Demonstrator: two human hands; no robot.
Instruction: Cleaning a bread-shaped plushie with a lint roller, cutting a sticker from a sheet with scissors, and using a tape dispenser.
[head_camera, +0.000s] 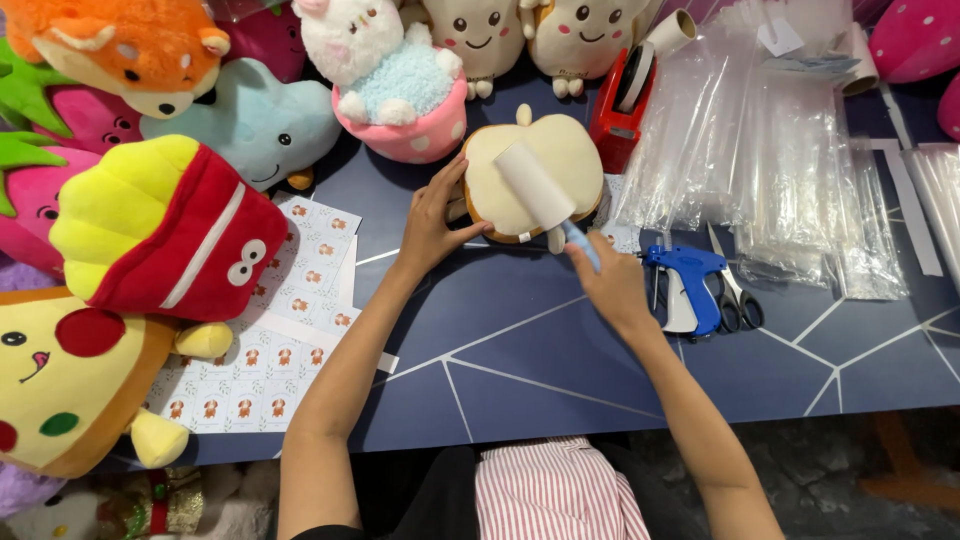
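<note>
Nearest the camera: a striped red-and-white garment (560, 492) at the near table edge, between our two forearms. Beyond it, the dark blue table (560, 350) with pale line pattern.

Left hand (432, 222): fingers spread and curved round the left edge of the toast-shaped plush toy (545, 165), bracing it. Right hand (612, 285): clenched on the blue handle of a lint roller (538, 187), whose white roll lies across the toy's face.

Position: toy sits at the far middle of the table, just near of a white plush in a pink cup (395, 85) and left of a red tape dispenser (620, 100).

Appearance: cream face, tan-brown rim like a crust, a small nub at the top, a cream foot showing at the near edge. The surface reads as short pile.

Handling, our judgement: light, soft, compressible; not fragile, not slippery. It likely slides on the table under roller pressure, so a brace at the rim is sensible. Best hold is along the side edge, where the thickness gives the fingers purchase; gripping the face would dent it.

Surroundings: sticker sheets (260, 370) lie near left, a red-and-yellow fries plush (170, 230) sits beside them, clear plastic bags (770, 170) are stacked at the far right, and a blue tagging gun (690, 280) and scissors (735, 295) lie just right of the right hand.
</note>
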